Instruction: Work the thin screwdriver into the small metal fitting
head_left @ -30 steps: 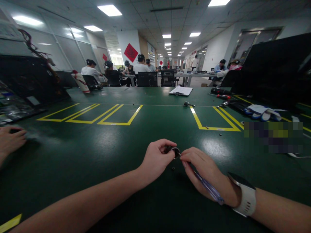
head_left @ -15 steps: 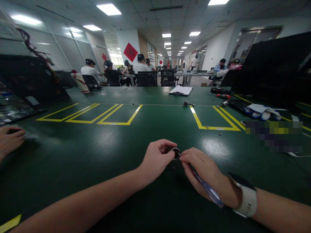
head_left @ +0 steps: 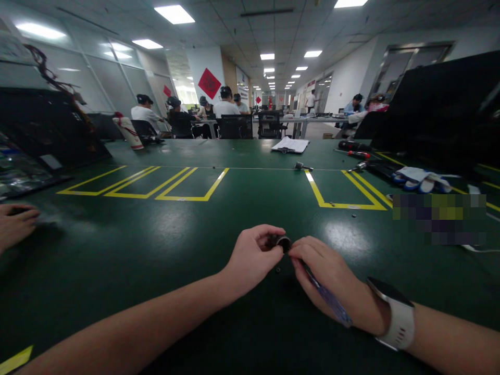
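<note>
My left hand point(head_left: 252, 260) is closed around a small hollow metal cylinder point(head_left: 284, 242), its round open end turned toward my right hand. My right hand point(head_left: 326, 278) grips a slim pen-like tool point(head_left: 332, 300) with a clear bluish shaft, held like a pencil. The tool's tip is hidden by my fingertips, which sit right beside the cylinder's rim. On the green table point(head_left: 195, 323), just below my two hands, lies a tiny dark nut-like piece point(head_left: 278, 270).
Yellow tape outlines point(head_left: 182, 198) mark the table. A small metal part point(head_left: 303, 166), a clipboard with papers point(head_left: 291, 145), a red-handled screwdriver point(head_left: 359, 154) and gloves point(head_left: 422, 179) lie farther off. Another person's hand point(head_left: 17, 224) rests at the left edge, and black panels stand both sides.
The tool's rear end has swung slightly up and left, and its metal tip no longer shows at the cylinder's opening. The cylinder has turned a little in my left hand.
</note>
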`<state>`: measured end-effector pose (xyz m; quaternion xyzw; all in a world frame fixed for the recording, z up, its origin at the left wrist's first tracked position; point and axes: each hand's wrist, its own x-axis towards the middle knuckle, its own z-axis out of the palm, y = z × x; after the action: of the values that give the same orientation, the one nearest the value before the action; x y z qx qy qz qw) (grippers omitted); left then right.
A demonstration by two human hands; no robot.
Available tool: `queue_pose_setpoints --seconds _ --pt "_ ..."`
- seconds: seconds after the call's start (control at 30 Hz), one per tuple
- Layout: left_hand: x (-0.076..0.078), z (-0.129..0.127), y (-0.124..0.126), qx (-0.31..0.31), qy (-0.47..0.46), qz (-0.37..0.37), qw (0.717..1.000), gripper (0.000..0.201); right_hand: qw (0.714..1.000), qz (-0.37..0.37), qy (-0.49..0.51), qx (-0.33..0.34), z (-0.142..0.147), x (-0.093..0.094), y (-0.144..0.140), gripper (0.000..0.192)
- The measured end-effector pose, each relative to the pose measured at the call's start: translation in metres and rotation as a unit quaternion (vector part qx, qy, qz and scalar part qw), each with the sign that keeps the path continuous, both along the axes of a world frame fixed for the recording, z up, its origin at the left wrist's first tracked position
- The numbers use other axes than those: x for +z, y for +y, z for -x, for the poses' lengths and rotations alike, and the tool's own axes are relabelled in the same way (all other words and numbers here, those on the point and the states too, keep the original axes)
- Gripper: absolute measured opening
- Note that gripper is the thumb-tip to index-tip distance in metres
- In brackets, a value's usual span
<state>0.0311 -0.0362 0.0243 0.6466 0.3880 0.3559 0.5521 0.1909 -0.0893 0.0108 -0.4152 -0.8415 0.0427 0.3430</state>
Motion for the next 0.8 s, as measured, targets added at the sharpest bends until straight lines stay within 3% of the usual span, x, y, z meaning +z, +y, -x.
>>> queue_pose_setpoints --seconds 0.1,0.17,0.23,0.33,0.43,0.6,0.7,0.8 --pt "-0.002 0.001 0.0 -0.004 0.002 -0.003 1.0 0.033 0.998 0.044 0.047 -0.002 -0.002 0.002 0.001 0.014" --pt "-0.004 0.002 0.001 -0.004 0.001 -0.011 1.0 0.033 0.986 0.111 0.127 -0.014 -0.003 0.003 0.003 0.012" --pt "-0.005 0.003 0.003 -0.006 0.001 -0.008 1.0 0.034 0.952 0.206 0.224 -0.034 -0.006 0.002 0.007 0.01" --pt "-0.005 0.004 0.004 0.0 0.002 0.007 1.0 0.035 0.878 0.317 0.358 -0.024 -0.007 -0.002 0.013 0.011" --pt "-0.004 0.003 0.004 0.014 0.002 0.02 1.0 0.036 0.821 0.358 0.445 0.012 -0.006 -0.004 0.015 0.01" --pt "-0.004 0.0 0.004 0.024 -0.01 0.033 0.999 0.036 0.751 0.404 0.522 0.014 -0.005 0.001 0.015 0.009" --pt "-0.001 -0.001 0.003 0.037 -0.008 0.038 0.999 0.034 0.762 0.384 0.522 0.011 -0.006 0.002 0.015 0.01" --pt "0.003 -0.001 0.003 0.052 -0.001 0.043 0.998 0.032 0.842 0.329 0.428 -0.012 -0.008 0.0 0.013 0.01"
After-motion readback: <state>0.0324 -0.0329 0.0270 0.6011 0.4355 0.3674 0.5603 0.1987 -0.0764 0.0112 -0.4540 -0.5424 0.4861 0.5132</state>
